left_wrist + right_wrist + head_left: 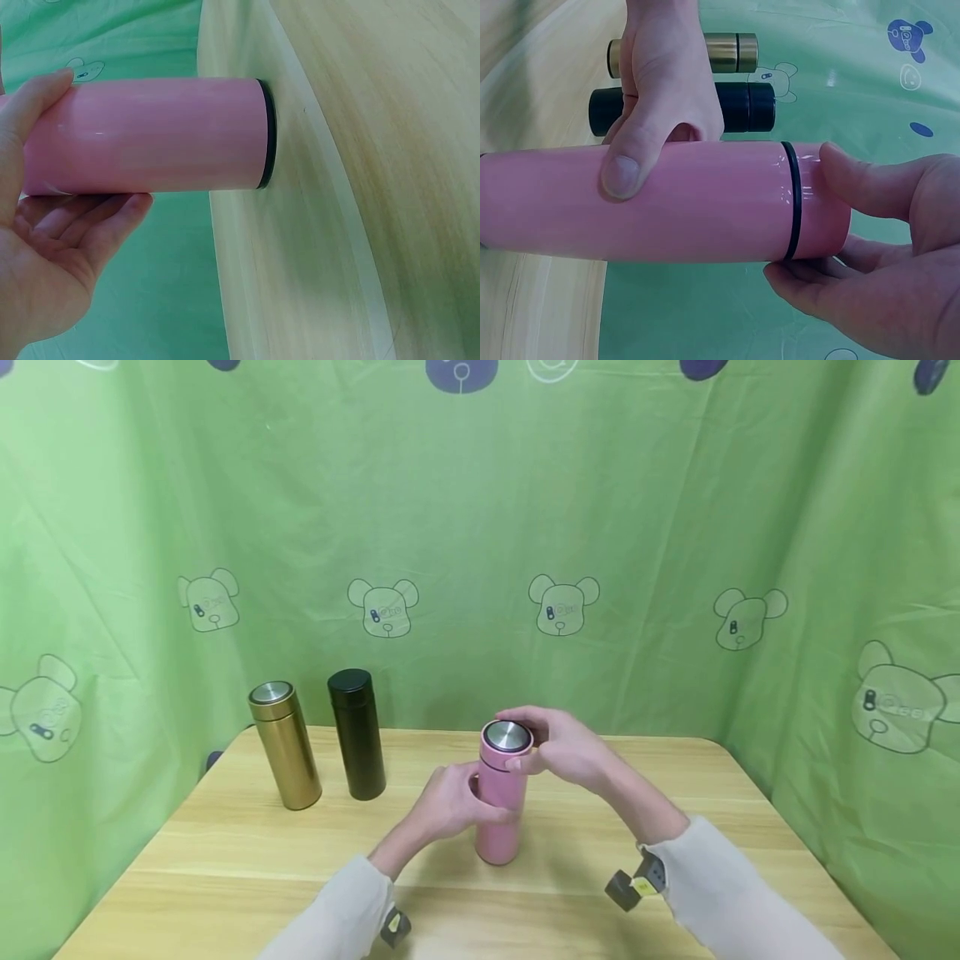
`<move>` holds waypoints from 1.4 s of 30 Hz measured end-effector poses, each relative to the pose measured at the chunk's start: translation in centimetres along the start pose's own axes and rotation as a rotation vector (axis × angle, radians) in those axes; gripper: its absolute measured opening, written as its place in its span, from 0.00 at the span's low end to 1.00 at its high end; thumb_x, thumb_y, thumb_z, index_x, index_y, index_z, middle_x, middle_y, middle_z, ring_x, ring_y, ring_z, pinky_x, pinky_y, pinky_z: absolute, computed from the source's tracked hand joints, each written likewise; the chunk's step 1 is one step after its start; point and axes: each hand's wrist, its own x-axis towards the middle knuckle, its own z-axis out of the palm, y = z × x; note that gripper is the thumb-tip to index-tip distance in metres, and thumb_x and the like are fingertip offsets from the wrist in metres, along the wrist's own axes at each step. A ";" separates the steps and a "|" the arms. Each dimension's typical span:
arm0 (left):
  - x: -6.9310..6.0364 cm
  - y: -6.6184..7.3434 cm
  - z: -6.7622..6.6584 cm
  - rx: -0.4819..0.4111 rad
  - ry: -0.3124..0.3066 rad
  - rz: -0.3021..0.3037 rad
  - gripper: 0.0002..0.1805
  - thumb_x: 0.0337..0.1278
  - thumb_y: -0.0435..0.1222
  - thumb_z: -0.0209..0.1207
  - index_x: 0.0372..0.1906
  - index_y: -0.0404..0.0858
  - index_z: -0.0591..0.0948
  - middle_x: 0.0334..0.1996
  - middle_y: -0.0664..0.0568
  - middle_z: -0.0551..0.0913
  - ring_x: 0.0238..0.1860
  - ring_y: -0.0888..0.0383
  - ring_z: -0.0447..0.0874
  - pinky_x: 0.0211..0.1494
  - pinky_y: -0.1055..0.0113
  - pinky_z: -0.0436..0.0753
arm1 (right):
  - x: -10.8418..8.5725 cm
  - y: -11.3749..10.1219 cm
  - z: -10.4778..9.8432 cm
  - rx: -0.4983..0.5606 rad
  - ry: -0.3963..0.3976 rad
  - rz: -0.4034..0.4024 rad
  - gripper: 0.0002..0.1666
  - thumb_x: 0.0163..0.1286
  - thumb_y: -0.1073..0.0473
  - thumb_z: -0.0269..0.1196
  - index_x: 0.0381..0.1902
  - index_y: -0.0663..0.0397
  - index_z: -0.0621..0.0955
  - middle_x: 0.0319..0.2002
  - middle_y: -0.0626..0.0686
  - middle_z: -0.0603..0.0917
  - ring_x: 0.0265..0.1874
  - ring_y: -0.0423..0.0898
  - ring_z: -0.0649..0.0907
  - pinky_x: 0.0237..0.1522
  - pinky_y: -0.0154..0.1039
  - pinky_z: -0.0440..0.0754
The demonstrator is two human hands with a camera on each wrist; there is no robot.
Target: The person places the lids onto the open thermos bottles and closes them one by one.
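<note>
A pink thermos bottle (501,814) with a silver-topped lid (507,736) stands upright on the wooden table. My left hand (452,802) grips its body around the middle, thumb across the near side. With thumb and fingers, my right hand (564,748) holds the lid from the right. In the left wrist view the bottle's black base (267,135) meets the table or sits just at it. The right wrist view shows the pink lid (821,202) between the right thumb and fingers, with a dark ring below it.
A gold thermos (288,752) and a black thermos (357,735) stand upright at the back left of the table (645,827). A green curtain (465,510) with bear drawings hangs behind and on both sides. Each wrist carries a small dark camera.
</note>
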 end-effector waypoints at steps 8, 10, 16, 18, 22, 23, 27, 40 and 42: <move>0.1 -0.1 0.2 0.013 0.008 0.016 0.22 0.39 0.56 0.76 0.40 0.51 0.84 0.31 0.64 0.86 0.32 0.66 0.83 0.37 0.68 0.83 | 0.1 0.0 0.5 -0.044 0.102 0.031 0.39 0.54 0.65 0.75 0.65 0.57 0.76 0.56 0.57 0.85 0.57 0.53 0.83 0.60 0.52 0.81; 0.1 -0.2 0.2 0.020 0.015 0.020 0.22 0.39 0.56 0.76 0.40 0.51 0.84 0.31 0.64 0.86 0.32 0.66 0.83 0.36 0.68 0.82 | 0.1 0.0 0.6 -0.059 0.136 0.028 0.39 0.52 0.62 0.77 0.63 0.57 0.77 0.54 0.56 0.85 0.55 0.52 0.83 0.59 0.51 0.82; 0.1 -0.1 0.2 0.033 0.028 0.020 0.23 0.39 0.57 0.75 0.40 0.52 0.84 0.31 0.64 0.87 0.32 0.66 0.83 0.36 0.69 0.82 | 0.2 0.3 1.2 -0.082 0.227 0.011 0.37 0.50 0.59 0.79 0.58 0.58 0.77 0.51 0.55 0.84 0.50 0.51 0.83 0.57 0.50 0.81; 0.0 -0.2 0.3 0.035 0.029 0.021 0.23 0.39 0.57 0.75 0.41 0.52 0.84 0.32 0.64 0.87 0.32 0.66 0.83 0.36 0.69 0.82 | 0.2 0.4 1.4 -0.080 0.247 0.009 0.37 0.50 0.58 0.79 0.58 0.57 0.77 0.51 0.55 0.84 0.50 0.50 0.83 0.57 0.50 0.81; 0.0 -0.2 0.2 0.036 0.031 0.022 0.24 0.38 0.56 0.75 0.42 0.51 0.84 0.33 0.63 0.88 0.33 0.67 0.83 0.36 0.70 0.82 | 0.1 0.5 1.8 -0.072 0.274 0.003 0.38 0.49 0.55 0.80 0.57 0.57 0.77 0.50 0.55 0.84 0.48 0.49 0.82 0.55 0.48 0.81; 0.0 -0.2 0.2 0.036 0.031 0.022 0.25 0.39 0.56 0.76 0.42 0.50 0.84 0.33 0.63 0.88 0.33 0.66 0.83 0.36 0.70 0.82 | 0.1 0.5 1.8 -0.071 0.278 0.001 0.39 0.49 0.54 0.80 0.56 0.57 0.77 0.49 0.55 0.84 0.47 0.49 0.82 0.54 0.47 0.81; 0.0 -0.1 0.2 0.041 0.029 0.017 0.26 0.39 0.57 0.76 0.43 0.49 0.85 0.34 0.62 0.87 0.33 0.66 0.83 0.36 0.69 0.82 | 0.0 0.6 1.8 -0.076 0.289 -0.001 0.39 0.48 0.53 0.81 0.55 0.57 0.76 0.48 0.56 0.84 0.46 0.49 0.83 0.52 0.45 0.81; -0.1 0.0 0.2 0.027 0.011 0.008 0.26 0.40 0.56 0.76 0.44 0.49 0.85 0.34 0.62 0.88 0.34 0.66 0.83 0.37 0.69 0.83 | -0.4 0.6 1.6 -0.106 0.227 -0.011 0.41 0.53 0.51 0.79 0.59 0.58 0.73 0.53 0.57 0.81 0.53 0.53 0.82 0.56 0.49 0.82; -0.1 0.0 0.1 0.030 0.012 0.007 0.25 0.40 0.56 0.76 0.44 0.49 0.85 0.34 0.62 0.88 0.34 0.66 0.83 0.37 0.69 0.83 | -0.5 0.4 1.6 -0.107 0.202 -0.006 0.42 0.54 0.51 0.79 0.61 0.58 0.72 0.54 0.57 0.81 0.55 0.54 0.81 0.58 0.51 0.81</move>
